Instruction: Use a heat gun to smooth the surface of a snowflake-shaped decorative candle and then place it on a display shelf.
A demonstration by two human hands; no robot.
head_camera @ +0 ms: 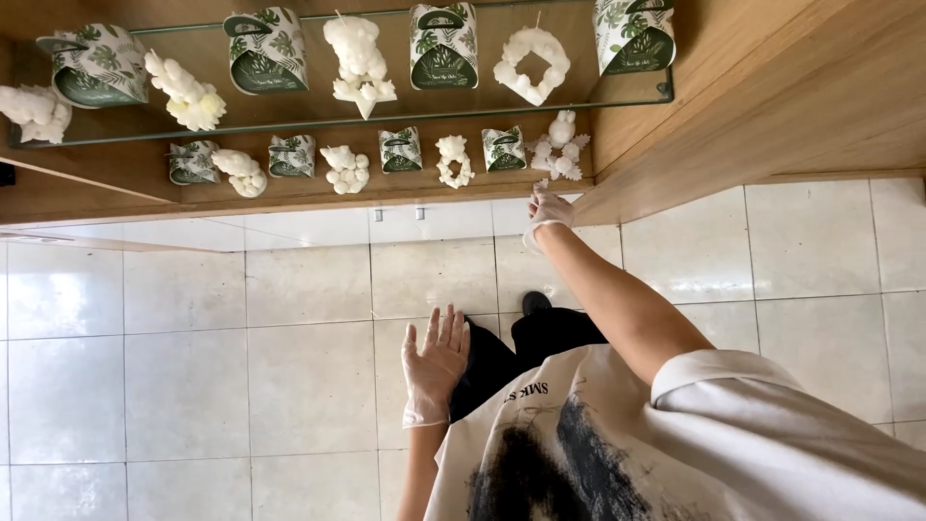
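- White snowflake-shaped candle [560, 145] stands at the wooden shelf's [289, 188] right end, beside a leaf-printed box [503, 148].
- Gloved right hand [548, 209] reaches its base; grasp unclear.
- Gloved left hand [434, 365] hangs released, fingers spread, above the tiled floor [193, 338].

On the glass shelf [617, 100], boxes [444, 45] alternate with candles [360, 63]. The wooden shelf [289, 183] behind repeats them. The right hand [548, 210] touches the rightmost candle [560, 147]; the left hand [434, 365] hangs over the floor [193, 338].
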